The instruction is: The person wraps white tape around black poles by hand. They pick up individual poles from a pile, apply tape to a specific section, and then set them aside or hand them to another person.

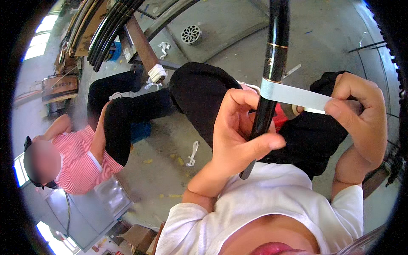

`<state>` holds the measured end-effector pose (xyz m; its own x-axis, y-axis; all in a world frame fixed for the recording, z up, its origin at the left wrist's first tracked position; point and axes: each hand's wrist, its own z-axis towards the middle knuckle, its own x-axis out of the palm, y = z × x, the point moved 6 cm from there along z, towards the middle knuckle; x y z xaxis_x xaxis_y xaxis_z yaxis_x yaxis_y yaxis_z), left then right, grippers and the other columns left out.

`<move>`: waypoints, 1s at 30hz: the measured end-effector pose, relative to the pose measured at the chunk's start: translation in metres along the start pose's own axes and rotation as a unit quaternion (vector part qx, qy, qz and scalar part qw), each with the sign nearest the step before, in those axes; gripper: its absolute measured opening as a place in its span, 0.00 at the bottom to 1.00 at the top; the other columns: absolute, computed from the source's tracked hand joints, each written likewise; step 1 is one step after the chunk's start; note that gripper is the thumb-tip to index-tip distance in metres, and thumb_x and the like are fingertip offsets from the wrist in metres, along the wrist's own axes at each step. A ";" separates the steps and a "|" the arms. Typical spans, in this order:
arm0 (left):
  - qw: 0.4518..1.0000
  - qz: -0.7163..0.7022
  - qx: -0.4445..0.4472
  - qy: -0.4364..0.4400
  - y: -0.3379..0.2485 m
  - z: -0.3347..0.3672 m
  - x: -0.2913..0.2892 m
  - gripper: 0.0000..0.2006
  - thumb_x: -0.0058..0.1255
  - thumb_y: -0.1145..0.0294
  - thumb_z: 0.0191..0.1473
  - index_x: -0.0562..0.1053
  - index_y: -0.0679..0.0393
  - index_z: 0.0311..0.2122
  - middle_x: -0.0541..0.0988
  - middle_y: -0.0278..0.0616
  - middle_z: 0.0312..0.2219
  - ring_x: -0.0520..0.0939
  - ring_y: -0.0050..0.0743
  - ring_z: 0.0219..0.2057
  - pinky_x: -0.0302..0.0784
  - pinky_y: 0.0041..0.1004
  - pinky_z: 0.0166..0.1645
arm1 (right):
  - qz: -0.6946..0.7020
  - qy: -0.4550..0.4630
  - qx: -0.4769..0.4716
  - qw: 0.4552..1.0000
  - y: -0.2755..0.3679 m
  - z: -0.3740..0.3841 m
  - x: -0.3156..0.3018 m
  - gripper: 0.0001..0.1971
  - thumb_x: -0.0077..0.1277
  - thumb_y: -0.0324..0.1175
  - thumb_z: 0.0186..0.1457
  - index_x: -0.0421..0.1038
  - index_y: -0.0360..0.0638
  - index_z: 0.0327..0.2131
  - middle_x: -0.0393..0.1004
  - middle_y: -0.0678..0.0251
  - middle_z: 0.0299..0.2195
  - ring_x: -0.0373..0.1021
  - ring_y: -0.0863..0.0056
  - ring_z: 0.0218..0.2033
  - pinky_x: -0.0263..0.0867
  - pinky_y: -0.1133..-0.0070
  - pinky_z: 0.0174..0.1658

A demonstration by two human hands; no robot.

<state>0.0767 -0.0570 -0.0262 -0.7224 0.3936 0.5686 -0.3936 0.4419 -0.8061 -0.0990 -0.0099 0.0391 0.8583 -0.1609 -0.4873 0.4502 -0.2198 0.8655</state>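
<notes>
A glossy black fishing rod with thin gold rings stands slanted in front of me, its upper end running out of the picture. My left hand is closed round its lower part, and the butt end shows below the fingers. Pale blue-white tape circles the rod just above that hand and stretches taut to the right. Between thumb and bent fingers, my right hand pinches the tape's other end; what lies deeper in that palm is mostly hidden. Behind the rod, a red object is partly covered.
At left sits a person in a striped shirt, legs reaching toward mine. Several black rods lie upper left, beside a brown beam with a white-wrapped end. A round grate and white scrap are on the floor.
</notes>
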 end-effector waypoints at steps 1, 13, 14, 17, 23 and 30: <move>1.000 0.005 -0.014 -0.010 0.000 0.000 0.000 0.27 0.66 0.57 0.39 0.62 0.61 0.35 0.69 0.36 0.17 0.65 0.15 0.10 0.55 0.16 0.11 | -0.004 -0.006 -0.007 1.000 0.000 0.000 0.000 0.17 0.55 0.38 0.44 0.58 0.38 0.17 0.54 0.72 0.16 0.51 0.83 0.20 0.44 0.82 0.23; 0.998 -0.013 -0.041 0.051 0.005 -0.006 0.005 0.22 0.52 0.56 0.51 0.63 0.65 0.40 0.72 0.41 0.23 0.68 0.18 0.11 0.60 0.16 0.14 | 0.067 0.004 -0.002 0.998 -0.006 0.009 0.011 0.19 0.56 0.40 0.43 0.58 0.38 0.16 0.55 0.73 0.16 0.51 0.84 0.18 0.44 0.83 0.22; 0.999 0.010 -0.041 0.014 0.005 -0.006 0.005 0.26 0.54 0.50 0.49 0.65 0.65 0.39 0.71 0.39 0.20 0.65 0.16 0.09 0.56 0.15 0.12 | 0.078 0.005 0.008 0.997 -0.004 0.009 0.013 0.19 0.56 0.40 0.43 0.58 0.38 0.16 0.55 0.73 0.16 0.51 0.84 0.18 0.44 0.83 0.22; 0.998 -0.016 -0.062 0.010 0.005 -0.004 0.003 0.26 0.57 0.53 0.47 0.64 0.65 0.41 0.71 0.38 0.20 0.64 0.16 0.09 0.55 0.15 0.11 | 0.095 -0.015 0.004 0.995 -0.003 0.006 0.014 0.20 0.57 0.41 0.42 0.59 0.38 0.16 0.55 0.73 0.16 0.51 0.84 0.18 0.43 0.83 0.22; 0.997 -0.033 -0.049 0.042 0.009 -0.003 -0.003 0.20 0.58 0.82 0.44 0.59 0.61 0.38 0.72 0.42 0.30 0.68 0.14 0.15 0.62 0.14 0.15 | 0.098 -0.045 0.040 0.993 -0.003 0.000 0.015 0.20 0.58 0.41 0.40 0.59 0.38 0.15 0.54 0.73 0.14 0.51 0.84 0.18 0.42 0.83 0.22; 0.999 0.021 -0.037 0.003 0.005 -0.004 -0.006 0.19 0.58 0.82 0.45 0.59 0.61 0.37 0.73 0.42 0.30 0.70 0.14 0.17 0.65 0.14 0.18 | 0.043 -0.111 0.006 0.993 0.009 -0.011 0.013 0.17 0.56 0.37 0.36 0.57 0.37 0.14 0.53 0.71 0.14 0.50 0.82 0.18 0.41 0.81 0.22</move>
<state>0.0815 -0.0536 -0.0334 -0.7339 0.4170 0.5362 -0.3199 0.4842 -0.8144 -0.0809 -0.0031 0.0422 0.8168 -0.3879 -0.4271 0.3738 -0.2081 0.9039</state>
